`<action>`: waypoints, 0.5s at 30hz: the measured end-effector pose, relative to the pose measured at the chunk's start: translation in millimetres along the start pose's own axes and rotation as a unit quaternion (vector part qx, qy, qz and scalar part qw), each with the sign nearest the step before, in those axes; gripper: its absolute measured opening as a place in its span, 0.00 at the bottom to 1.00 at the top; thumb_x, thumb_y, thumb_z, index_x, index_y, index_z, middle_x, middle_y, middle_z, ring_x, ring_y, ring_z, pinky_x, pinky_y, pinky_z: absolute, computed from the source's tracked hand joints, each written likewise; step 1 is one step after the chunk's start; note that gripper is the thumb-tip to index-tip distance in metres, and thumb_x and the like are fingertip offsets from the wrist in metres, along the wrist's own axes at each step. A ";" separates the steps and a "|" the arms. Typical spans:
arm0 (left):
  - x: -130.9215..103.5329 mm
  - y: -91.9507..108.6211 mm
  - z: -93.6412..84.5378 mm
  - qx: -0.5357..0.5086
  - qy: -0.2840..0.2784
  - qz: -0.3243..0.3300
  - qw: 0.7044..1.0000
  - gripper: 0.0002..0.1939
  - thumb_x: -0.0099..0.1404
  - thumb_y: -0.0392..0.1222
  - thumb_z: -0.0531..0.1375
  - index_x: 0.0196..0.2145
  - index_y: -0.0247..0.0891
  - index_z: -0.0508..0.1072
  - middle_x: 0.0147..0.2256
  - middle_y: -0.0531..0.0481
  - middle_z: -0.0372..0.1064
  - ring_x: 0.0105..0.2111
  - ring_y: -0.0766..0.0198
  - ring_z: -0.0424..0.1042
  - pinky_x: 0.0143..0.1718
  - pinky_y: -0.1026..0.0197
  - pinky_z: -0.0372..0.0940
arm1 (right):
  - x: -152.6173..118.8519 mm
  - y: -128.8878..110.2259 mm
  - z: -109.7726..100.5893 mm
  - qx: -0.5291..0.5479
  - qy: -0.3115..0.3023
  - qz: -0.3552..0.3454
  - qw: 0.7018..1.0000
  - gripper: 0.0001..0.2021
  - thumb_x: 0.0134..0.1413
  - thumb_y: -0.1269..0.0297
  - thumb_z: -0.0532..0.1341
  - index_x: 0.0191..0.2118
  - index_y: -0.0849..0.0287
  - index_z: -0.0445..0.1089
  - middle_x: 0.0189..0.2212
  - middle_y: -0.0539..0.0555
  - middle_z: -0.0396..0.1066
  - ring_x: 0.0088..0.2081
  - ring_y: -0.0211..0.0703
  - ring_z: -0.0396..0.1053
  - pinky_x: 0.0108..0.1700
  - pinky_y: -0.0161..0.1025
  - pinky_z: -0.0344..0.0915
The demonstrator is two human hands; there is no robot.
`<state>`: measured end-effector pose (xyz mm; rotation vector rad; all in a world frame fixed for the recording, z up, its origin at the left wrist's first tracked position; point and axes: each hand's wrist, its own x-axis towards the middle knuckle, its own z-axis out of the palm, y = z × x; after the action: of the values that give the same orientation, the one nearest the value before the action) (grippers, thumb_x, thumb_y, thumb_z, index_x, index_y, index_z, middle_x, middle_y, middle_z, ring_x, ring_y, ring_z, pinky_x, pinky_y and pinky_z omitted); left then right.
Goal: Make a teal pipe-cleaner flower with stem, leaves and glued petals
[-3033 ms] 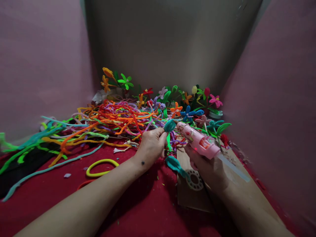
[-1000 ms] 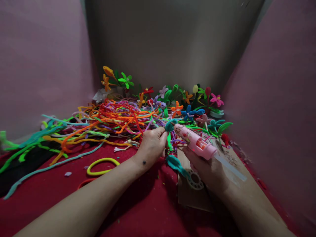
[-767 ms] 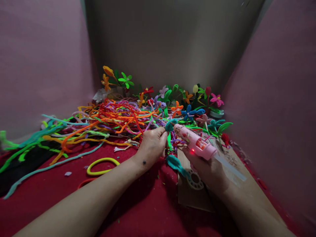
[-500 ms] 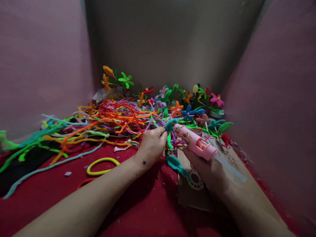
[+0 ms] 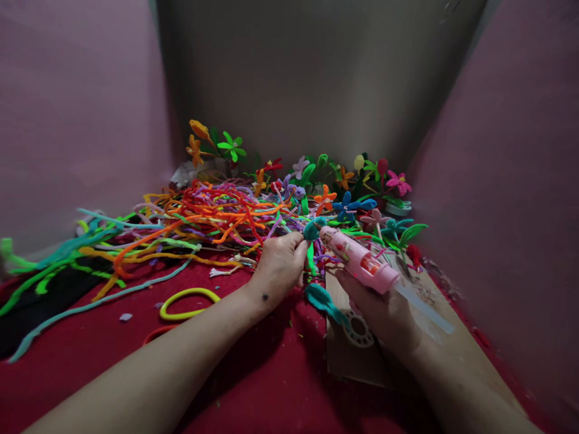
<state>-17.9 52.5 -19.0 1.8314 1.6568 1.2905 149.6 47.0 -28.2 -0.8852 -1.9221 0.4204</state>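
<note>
My left hand (image 5: 281,260) is closed, pinching a teal pipe-cleaner petal (image 5: 312,229) between thumb and forefinger. My right hand (image 5: 384,310) is wrapped round a pink glue gun (image 5: 362,259), with a clear glue stick (image 5: 425,308) sticking out of its back end. The gun's nozzle touches or nearly touches the teal petal; I cannot tell which. Below the hands, a second teal pipe-cleaner petal (image 5: 322,298) lies partly over a round wooden ring with holes (image 5: 359,330). Both rest at the near left part of a brown board (image 5: 353,364).
A tangled heap of colourful pipe cleaners (image 5: 217,208) spreads over the red cloth (image 5: 271,374) at left and centre. Finished pipe-cleaner flowers (image 5: 346,206) stand along the back. Yellow-handled scissors (image 5: 190,304) lie beside my left forearm. Pink walls (image 5: 502,211) rise on both sides.
Almost nothing differs. The whole view has shifted very slightly, and both hands keep the same hold on the petal and the glue gun.
</note>
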 end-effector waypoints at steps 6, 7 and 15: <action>0.1 0.9 -0.4 0.000 -0.002 0.006 1.000 0.16 0.61 0.36 0.50 0.16 0.38 0.59 0.07 0.59 0.57 0.11 0.72 0.61 0.18 0.69 0.57 | 0.2 2.7 3.8 0.029 0.002 -0.006 1.000 0.20 0.51 0.68 0.58 0.52 0.55 0.66 0.43 0.56 0.73 0.44 0.51 0.70 0.42 0.44 0.70; -0.1 1.2 -0.4 -0.002 -0.002 0.006 1.000 0.16 0.61 0.36 0.50 0.16 0.38 0.59 0.07 0.59 0.57 0.11 0.72 0.60 0.18 0.69 0.56 | 0.5 2.6 4.3 0.031 0.000 -0.012 0.999 0.20 0.51 0.68 0.58 0.52 0.55 0.65 0.44 0.56 0.72 0.46 0.51 0.69 0.44 0.45 0.69; -0.1 0.5 -0.6 -0.015 -0.003 0.008 1.000 0.16 0.61 0.36 0.50 0.16 0.39 0.59 0.07 0.59 0.57 0.10 0.72 0.60 0.17 0.70 0.56 | 0.7 2.2 2.2 -0.010 -0.002 -0.010 1.000 0.18 0.51 0.69 0.58 0.50 0.57 0.68 0.38 0.56 0.74 0.39 0.49 0.72 0.37 0.41 0.71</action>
<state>-18.1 52.1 -18.3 1.8320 1.6153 1.3079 148.4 49.1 -30.2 -0.8778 -1.9416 0.3913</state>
